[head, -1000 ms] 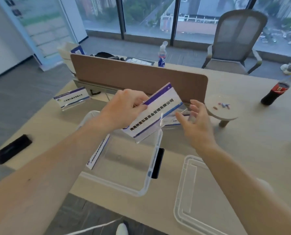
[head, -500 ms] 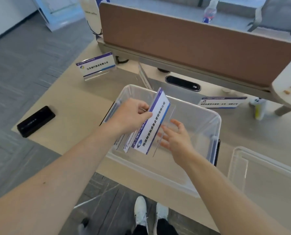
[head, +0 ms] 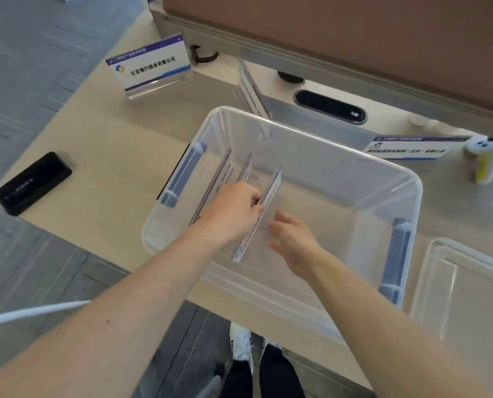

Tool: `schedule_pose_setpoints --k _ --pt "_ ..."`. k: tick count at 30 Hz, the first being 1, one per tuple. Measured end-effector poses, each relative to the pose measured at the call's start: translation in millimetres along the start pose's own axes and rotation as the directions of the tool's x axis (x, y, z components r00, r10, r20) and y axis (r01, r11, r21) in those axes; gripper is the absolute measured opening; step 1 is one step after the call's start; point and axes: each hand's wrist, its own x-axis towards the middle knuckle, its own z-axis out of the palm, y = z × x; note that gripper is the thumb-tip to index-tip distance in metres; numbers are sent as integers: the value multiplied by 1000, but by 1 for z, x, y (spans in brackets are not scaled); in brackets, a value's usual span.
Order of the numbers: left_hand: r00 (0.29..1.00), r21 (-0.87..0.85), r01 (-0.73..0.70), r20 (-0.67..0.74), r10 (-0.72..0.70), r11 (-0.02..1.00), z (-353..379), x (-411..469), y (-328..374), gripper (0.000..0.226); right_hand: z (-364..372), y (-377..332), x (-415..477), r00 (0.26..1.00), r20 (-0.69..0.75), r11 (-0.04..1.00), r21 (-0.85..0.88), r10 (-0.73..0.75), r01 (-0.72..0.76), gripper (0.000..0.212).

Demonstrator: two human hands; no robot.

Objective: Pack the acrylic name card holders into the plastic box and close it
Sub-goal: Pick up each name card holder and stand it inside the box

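The acrylic name card holder (head: 264,209) is held upright inside the plastic box (head: 311,133), in the box's left half, its top edge just below the rim. It is gripped at that top edge by the left hand (head: 233,209), fingers curled closed over it, while the right hand (head: 292,244) is laid against its right face with the fingers spread and loose, grasping nothing. Two more holders (head: 228,175) are stood on edge between it and the box's left wall, close together and roughly parallel. The right half of the box is seen as bare floor up to the right wall and its blue latch (head: 396,254). Outside the box, past its far left corner, a standing holder (head: 150,66) is set near the desk's left edge; another (head: 252,87) leans just beyond the far rim, and a third (head: 411,147) is placed off the far right corner. The clear lid (head: 469,285) is laid flat just right of the box. A black device (head: 32,183) rests well left of the box, at the desk's edge
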Motion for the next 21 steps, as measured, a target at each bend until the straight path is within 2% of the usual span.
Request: schedule_pose_setpoints --k 2,5,6,8,11,13,17,21 --pt "1000 25 -2 -24 3 1000 4 4 -3 25 5 3 11 1000 0 1000 6 11 -11 59" --pt "1000 8 -4 -24 4 1000 8 7 -4 19 9 10 25 999 11 999 3 36 -36 24" --pt "1000 1 -2 -22 2 1000 8 8 -4 19 9 11 28 999 -2 999 6 45 -45 22" --pt "1000 -14 4 -23 -4 1000 8 9 -6 20 11 10 30 999 -26 1000 11 29 -29 26" --pt "1000 -27 24 -15 -24 999 5 9 -8 21 13 8 29 998 -37 999 21 51 -50 55" --pt "999 -31 34 -11 -34 999 2 7 -8 18 16 8 29 998 -40 998 17 54 -54 58" --pt "999 -55 35 -21 -36 998 -3 6 -7 33 20 8 26 998 -28 998 36 56 -55 59" --pt "999 -37 37 -38 -39 999 -3 5 -9 25 22 7 25 999 -19 997 60 44 -43 62"
